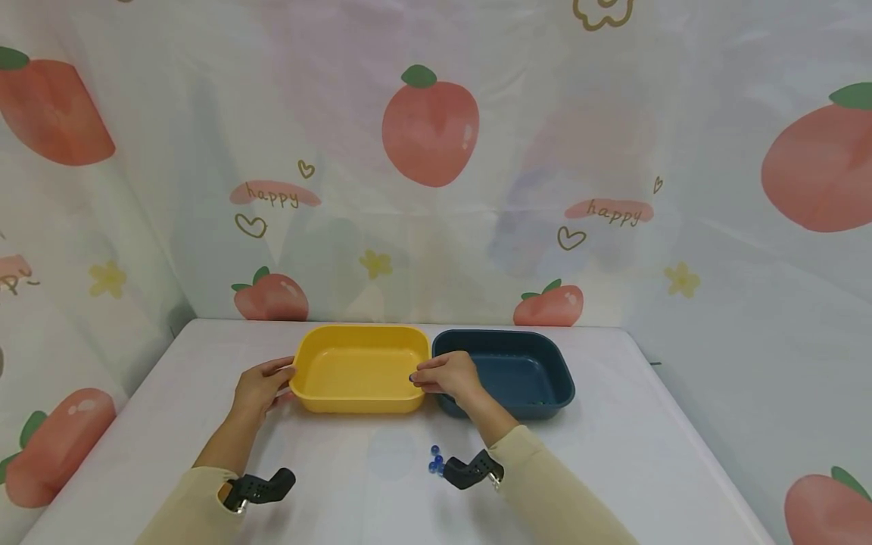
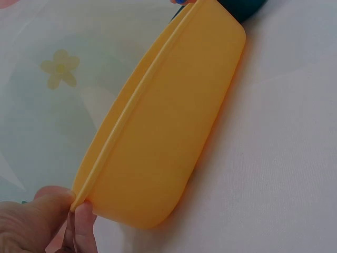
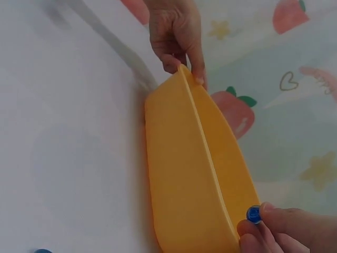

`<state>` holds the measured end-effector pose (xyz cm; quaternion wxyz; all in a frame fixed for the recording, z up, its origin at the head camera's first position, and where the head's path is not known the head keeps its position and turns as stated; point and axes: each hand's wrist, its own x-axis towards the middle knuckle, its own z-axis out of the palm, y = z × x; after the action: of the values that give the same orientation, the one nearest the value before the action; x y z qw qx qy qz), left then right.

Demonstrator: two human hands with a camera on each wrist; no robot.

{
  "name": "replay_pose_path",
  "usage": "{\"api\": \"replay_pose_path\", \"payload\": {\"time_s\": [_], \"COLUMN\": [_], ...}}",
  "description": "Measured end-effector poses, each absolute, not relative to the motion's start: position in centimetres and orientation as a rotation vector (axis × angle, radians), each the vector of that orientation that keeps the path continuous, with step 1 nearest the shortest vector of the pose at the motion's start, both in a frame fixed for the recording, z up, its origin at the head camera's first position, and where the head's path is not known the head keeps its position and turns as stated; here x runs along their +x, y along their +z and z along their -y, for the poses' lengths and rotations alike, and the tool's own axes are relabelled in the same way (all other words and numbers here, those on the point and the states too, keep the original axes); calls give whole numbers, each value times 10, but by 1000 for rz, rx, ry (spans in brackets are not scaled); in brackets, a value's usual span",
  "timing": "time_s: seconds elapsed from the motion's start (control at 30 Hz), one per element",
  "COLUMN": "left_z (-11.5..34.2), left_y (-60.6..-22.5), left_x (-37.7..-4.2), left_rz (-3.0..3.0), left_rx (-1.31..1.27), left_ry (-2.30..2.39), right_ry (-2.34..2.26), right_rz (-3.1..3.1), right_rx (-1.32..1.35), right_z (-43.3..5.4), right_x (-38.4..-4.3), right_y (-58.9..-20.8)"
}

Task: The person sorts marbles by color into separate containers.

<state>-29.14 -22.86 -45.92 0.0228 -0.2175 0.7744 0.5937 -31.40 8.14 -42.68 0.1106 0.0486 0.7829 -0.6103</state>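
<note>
A yellow plastic basin [image 1: 361, 375] stands on the table, and my left hand [image 1: 257, 390] pinches its left rim between thumb and fingers. My right hand [image 1: 451, 374] is at the basin's right end, holding a small blue marble [image 3: 253, 214] between thumb and fingertips, right at the rim. Just right of the yellow basin stands a dark blue basin [image 1: 524, 378], partly covered by my right hand and forearm. Several blue marbles [image 1: 435, 458] lie together on the table in front, close to the right wrist's black camera mount.
A white cloth covers the table [image 1: 341, 477]. Behind it hangs a pale backdrop [image 1: 436, 250] printed with peaches, hearts and flowers. Another black camera mount [image 1: 262, 490] sits on the left wrist.
</note>
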Motion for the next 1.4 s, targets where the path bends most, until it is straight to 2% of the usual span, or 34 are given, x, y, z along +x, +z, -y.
{"api": "replay_pose_path", "payload": {"time_s": [0.83,1.4], "left_z": [229,228], "left_y": [-461,-459], "left_x": [-291,-290], "left_rz": [-2447,-2425], "left_rx": [-642,-645], "left_ry": [1828,1844], "right_ry": [-1754,-1737], "right_rz": [-2358,-2336], "right_rx": [125,112], "right_z": [-81,-102], "right_x": [-306,-278], "right_y": [-424,-424]}}
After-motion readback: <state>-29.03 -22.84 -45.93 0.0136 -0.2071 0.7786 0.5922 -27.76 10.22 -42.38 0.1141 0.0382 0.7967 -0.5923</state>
